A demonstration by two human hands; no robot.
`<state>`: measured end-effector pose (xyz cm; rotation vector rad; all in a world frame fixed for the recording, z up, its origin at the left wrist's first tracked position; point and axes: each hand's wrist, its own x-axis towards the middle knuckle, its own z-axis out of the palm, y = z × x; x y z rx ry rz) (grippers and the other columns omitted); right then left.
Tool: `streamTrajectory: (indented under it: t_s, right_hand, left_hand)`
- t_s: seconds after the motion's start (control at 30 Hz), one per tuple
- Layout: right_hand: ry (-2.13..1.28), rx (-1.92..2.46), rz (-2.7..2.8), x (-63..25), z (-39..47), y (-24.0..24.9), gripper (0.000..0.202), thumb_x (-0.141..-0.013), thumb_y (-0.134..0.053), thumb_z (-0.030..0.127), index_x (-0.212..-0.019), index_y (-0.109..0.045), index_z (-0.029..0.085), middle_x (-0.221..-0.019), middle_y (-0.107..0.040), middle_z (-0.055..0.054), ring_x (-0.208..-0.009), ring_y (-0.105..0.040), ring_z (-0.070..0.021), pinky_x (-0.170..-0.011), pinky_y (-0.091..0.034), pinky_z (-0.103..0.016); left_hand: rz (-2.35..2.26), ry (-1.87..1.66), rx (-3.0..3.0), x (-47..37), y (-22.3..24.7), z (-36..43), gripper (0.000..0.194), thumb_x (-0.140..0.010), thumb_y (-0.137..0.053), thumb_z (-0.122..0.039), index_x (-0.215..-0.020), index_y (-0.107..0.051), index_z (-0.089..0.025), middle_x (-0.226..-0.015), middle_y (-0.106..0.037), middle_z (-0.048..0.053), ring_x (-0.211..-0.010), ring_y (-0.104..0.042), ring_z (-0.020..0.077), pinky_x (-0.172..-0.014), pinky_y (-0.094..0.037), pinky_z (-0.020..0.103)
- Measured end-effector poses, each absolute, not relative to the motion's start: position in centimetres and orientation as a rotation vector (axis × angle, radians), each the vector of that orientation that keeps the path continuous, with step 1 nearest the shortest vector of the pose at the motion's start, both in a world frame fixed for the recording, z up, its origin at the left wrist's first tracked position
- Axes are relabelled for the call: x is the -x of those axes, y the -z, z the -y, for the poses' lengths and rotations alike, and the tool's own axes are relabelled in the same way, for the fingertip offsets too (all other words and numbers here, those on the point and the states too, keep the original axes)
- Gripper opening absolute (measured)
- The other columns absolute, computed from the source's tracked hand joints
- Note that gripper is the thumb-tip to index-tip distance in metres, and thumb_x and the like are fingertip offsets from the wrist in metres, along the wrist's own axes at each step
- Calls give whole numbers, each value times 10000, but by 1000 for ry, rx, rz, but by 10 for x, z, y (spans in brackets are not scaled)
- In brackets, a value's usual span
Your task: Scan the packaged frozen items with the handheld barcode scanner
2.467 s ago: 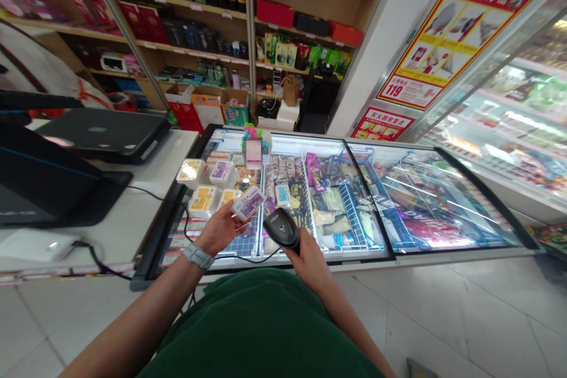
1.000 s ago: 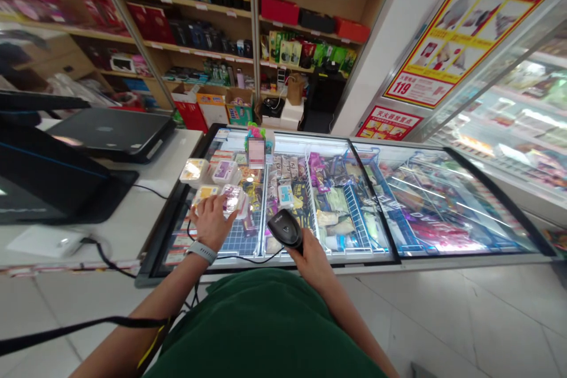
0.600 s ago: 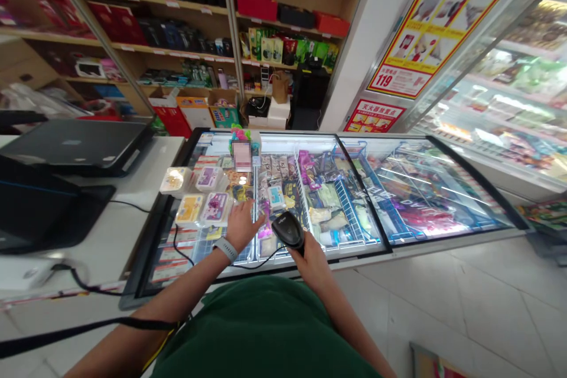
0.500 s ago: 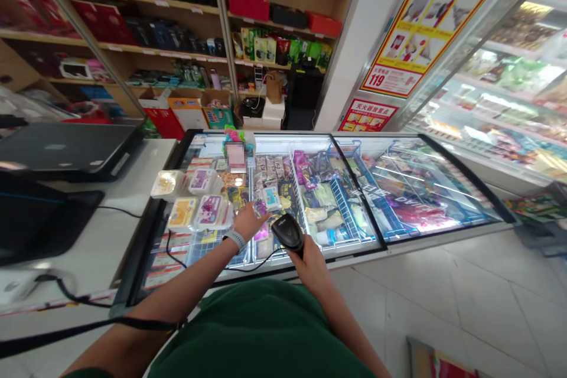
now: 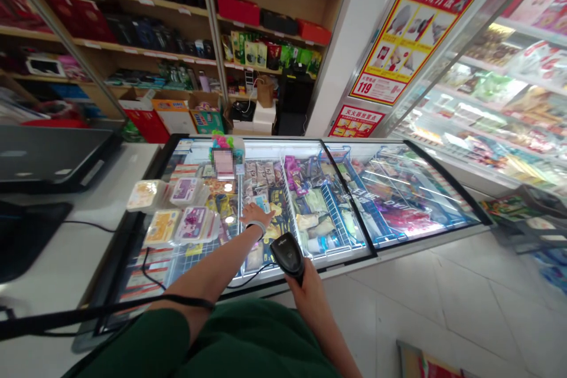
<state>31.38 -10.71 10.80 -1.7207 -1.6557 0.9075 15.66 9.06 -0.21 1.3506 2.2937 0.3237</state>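
Note:
My left hand [image 5: 257,214], with a pale band on its wrist, reaches over the freezer's glass top. Its fingers are spread. Behind the fingers a small blue-and-white pack [image 5: 263,201] shows in part; I cannot tell whether the hand touches it. My right hand [image 5: 306,286] is wrapped around the handle of a black barcode scanner [image 5: 287,253], held above the front edge of the freezer [image 5: 345,269]. To the left of my left hand, several clear-lidded tubs with purple labels [image 5: 194,224] and yellow labels [image 5: 162,227] stand on the glass.
A cable [image 5: 250,279] trails left from the scanner across the glass. A colourful decorated item [image 5: 222,162] stands at the back of the freezer. On the left is a counter [image 5: 119,189] with dark equipment [image 5: 53,153]. Stocked shelves [image 5: 146,53] line the back.
My left hand has moved right and spread over the blue-and-white pack, covering part of it. My right hand still holds the scanner. The view has shifted, so the surroundings appear further left.

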Motion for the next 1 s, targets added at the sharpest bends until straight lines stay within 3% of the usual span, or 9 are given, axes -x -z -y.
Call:
streamTrajectory:
  t_s: [0.2,0.43,0.6,1.0]
  right_hand:
    - [-908,1703,1642,-316,109,-106,167,-855,-552,258,-1012,-549,202,-964,-649,-105,-922,-635,-276,-775,-504,-372]
    - [-872,1703,1703,-314,103,-104,133,-855,-556,263,-975,-551,206,-924,-655,-92,-878,-640,-266,-748,-497,-354]
    - [-852,1655,1748,-309,98,-105,143,-859,-561,259,-990,-546,204,-941,-646,-85,-894,-630,-260,-762,-484,-349]
    - [-959,1527,1939,-283,94,-134,202,-852,-571,217,-1046,-534,176,-1020,-621,-97,-973,-587,-257,-832,-453,-366]
  left_hand:
    - [-2300,-310,-1369,-151,3,-93,788,-742,-647,-564,-1343,-447,-94,-1369,-467,307,-1276,-416,457,-981,-334,608]
    - [-2159,-315,-1513,-134,-4,-67,666,-695,-708,-450,-1244,-540,-112,-1297,-532,254,-1228,-471,412,-966,-373,546]
    - [-2064,-372,-1669,-122,-20,-27,691,-658,-750,-403,-1274,-541,-173,-1283,-556,188,-1216,-488,363,-980,-366,473]
    - [-2033,-789,-2147,-61,-78,46,603,-757,-683,-309,-1322,-500,-205,-1228,-599,134,-1170,-514,322,-996,-347,460]
